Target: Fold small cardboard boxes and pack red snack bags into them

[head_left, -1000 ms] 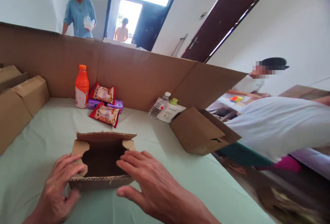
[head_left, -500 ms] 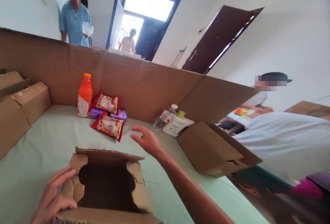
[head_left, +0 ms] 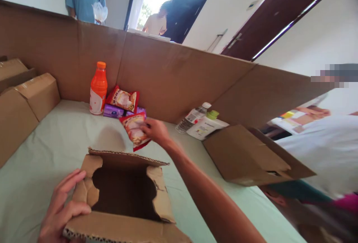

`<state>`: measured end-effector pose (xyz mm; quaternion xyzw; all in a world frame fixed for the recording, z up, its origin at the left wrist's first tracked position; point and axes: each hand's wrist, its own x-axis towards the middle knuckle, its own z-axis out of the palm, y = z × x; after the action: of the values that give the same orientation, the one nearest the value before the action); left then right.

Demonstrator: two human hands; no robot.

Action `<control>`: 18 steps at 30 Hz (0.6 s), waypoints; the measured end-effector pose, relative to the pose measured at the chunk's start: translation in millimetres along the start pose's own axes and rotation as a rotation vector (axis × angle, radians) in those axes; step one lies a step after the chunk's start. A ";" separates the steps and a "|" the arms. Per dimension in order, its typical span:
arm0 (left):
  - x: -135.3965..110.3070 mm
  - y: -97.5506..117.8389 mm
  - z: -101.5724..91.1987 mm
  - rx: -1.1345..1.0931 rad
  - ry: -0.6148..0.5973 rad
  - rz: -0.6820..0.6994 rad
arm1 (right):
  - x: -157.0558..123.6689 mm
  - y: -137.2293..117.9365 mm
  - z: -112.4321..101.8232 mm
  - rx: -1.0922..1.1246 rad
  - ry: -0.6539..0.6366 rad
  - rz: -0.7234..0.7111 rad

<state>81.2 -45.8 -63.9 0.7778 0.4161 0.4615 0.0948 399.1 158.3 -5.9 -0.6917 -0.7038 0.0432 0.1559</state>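
In the head view my right hand [head_left: 156, 131] pinches a red snack packet [head_left: 134, 128] by its right side; the packet is tilted and lifted off the cloth. My left hand [head_left: 64, 202] grips the left side of an open cardboard box [head_left: 125, 224], fingers on its folded flap and thumb near the front edge. The box's dark inside shows nothing I can make out. Behind the held packet, another red snack packet [head_left: 123, 98] lies on a purple package [head_left: 113, 111], next to an orange bottle [head_left: 98, 89].
A clear water bottle [head_left: 192, 118] and a white bottle with a green cap [head_left: 205, 127] lean near a cardboard box [head_left: 237, 153] on the right. More boxes [head_left: 36, 97] stand at left. A tall cardboard wall [head_left: 167, 68] borders the green cloth [head_left: 69, 131]. Other people are beyond it.
My right hand has closed on the nearer red snack packet and raised it, tilting it. My left hand stays on the box. The view has tipped downward.
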 end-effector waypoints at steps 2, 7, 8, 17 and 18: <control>0.4 0.6 -0.9 0.003 0.008 0.002 | -32.0 9.4 -30.9 0.058 0.147 0.021; 6.6 7.1 2.0 0.019 0.091 0.001 | -113.9 -15.2 -84.4 0.510 0.657 -0.158; 7.9 8.4 2.7 0.027 0.103 0.016 | -126.5 -26.4 -84.8 0.538 0.681 -0.232; 4.8 9.6 6.7 0.082 0.260 0.005 | -184.8 -72.4 -65.6 -0.092 0.315 -0.835; 4.5 10.1 7.8 0.080 0.270 0.004 | -191.7 -72.3 -72.4 -0.171 0.258 -0.825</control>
<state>94.2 -47.0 -60.0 0.7124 0.4417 0.5453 0.0058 348.9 -45.0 52.0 -0.3630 -0.8969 -0.1680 0.1889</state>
